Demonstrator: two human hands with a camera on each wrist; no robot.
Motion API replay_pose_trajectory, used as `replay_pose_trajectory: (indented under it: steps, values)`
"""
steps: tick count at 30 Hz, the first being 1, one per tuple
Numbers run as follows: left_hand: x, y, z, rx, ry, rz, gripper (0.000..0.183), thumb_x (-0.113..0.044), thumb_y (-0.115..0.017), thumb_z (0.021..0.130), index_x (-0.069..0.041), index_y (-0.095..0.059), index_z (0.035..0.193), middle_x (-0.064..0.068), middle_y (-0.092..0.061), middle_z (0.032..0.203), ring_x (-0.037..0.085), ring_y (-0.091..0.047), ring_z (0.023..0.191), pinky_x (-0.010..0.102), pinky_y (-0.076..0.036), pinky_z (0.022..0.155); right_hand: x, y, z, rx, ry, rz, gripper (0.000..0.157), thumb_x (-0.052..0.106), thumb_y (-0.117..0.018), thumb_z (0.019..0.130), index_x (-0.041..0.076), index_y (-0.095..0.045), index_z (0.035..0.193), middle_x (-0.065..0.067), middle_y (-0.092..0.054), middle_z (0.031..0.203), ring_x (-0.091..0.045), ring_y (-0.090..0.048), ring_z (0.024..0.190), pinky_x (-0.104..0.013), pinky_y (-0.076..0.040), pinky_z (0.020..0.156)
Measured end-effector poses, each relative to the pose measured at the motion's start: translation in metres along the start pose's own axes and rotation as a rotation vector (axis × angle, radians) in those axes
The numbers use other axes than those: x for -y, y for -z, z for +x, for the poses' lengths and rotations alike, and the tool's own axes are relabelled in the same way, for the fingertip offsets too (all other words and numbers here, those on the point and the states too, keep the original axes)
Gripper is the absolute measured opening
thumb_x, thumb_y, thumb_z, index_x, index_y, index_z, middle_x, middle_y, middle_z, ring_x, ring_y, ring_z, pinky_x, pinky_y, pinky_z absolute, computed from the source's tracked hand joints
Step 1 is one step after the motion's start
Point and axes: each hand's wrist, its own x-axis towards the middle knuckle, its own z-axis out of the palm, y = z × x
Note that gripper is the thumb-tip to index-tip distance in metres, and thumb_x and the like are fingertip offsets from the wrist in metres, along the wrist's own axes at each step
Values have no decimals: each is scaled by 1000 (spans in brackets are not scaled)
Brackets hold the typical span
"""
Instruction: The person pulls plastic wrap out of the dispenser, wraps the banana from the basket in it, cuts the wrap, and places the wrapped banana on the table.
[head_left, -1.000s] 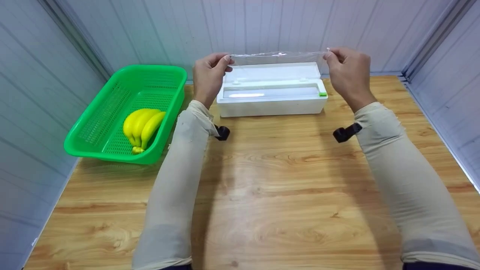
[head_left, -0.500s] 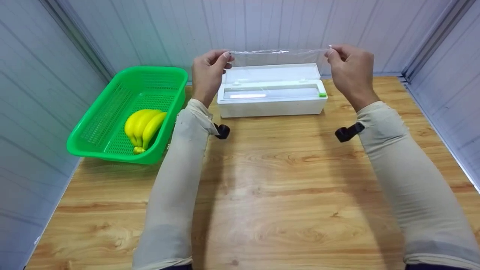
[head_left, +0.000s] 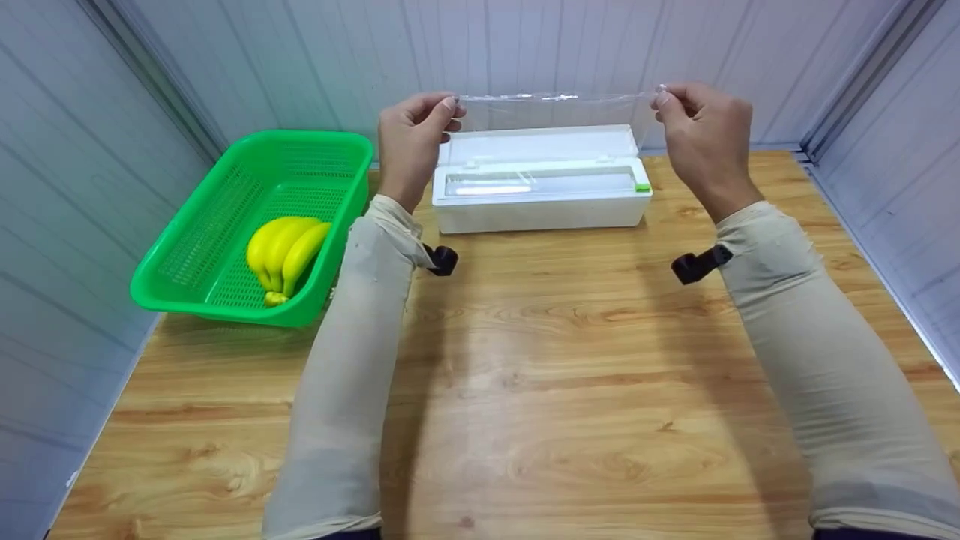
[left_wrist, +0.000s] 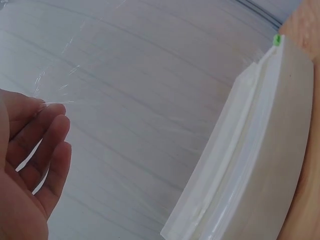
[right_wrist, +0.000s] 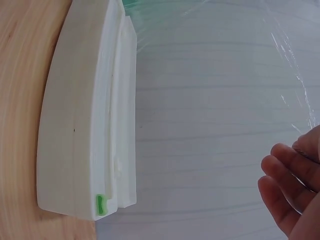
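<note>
The left hand (head_left: 411, 146), its grip narrow, pinches one corner of a clear film (head_left: 551, 97) between thumb and finger; the right hand (head_left: 709, 142) pinches the other corner likewise. The film spans between them, above and behind a long white box (head_left: 544, 217) on the table (head_left: 525, 375), lid (head_left: 536, 140) raised, green tab (head_left: 642, 187) at its right end. Left of it, a green basket (head_left: 180, 210) holds yellow bananas (head_left: 289, 247), stem ends toward the person.

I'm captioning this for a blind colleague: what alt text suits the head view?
A person's left hand and right hand pinch clear film stretched between them above an open white box on a wooden table. Bananas lie in a green basket at left.
</note>
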Motion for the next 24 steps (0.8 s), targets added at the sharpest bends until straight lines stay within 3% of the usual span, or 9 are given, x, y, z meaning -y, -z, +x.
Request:
replay_pose_trajectory:
  steps: [4,13,24]
  values:
    - [-2,-2,-2,-8,4,-8,14,-19,-64,85,-11,-70,94,6,-66,91,22,-61,83,30,-48,75,-1,0,-1,-20,22,-12,24,27,-53,92,12,-69,102,-2,-68,95,-9,-60,83,-20,-44,71]
    - [-30,-2,-24,-25,13,-31,13,-13,-61,87,-8,-70,95,8,-66,91,23,-61,84,34,-48,78,6,4,-2,-31,41,17,23,27,-53,92,13,-69,101,-2,-67,94,-9,-61,84,-20,-45,71]
    - [-38,1,-26,-33,-6,-65,12,-11,-62,87,-6,-70,93,10,-67,89,25,-62,79,29,-49,73,13,6,-3,-55,97,11,22,28,-52,93,15,-69,99,-1,-67,93,-8,-61,83,-19,-44,70]
